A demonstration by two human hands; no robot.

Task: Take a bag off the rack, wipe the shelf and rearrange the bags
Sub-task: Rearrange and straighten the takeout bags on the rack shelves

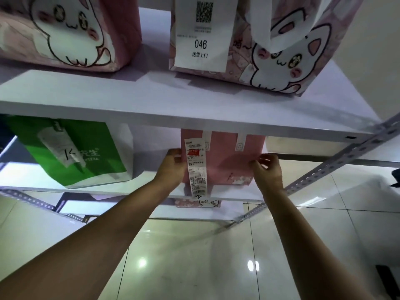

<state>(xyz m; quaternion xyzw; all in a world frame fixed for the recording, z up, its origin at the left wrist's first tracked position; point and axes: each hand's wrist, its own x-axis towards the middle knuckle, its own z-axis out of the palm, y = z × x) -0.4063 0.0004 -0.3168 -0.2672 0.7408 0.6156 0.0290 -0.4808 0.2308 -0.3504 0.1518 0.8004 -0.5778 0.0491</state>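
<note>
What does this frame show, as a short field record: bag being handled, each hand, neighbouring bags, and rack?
handled bag: plain pink bag standing on the middle shelf, a long receipt hanging down its front
left hand: left hand grips the bag's left edge
right hand: right hand pinches the bag's right side
same shelf: green bag to the left, tilted
upper shelf: two pink cat-print bags, the right one with a tag reading 046
rack: white boards on perforated metal posts

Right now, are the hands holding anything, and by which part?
Both hold the plain pink paper bag on the middle shelf: left hand on its left edge, right hand pinching its right edge.
</note>
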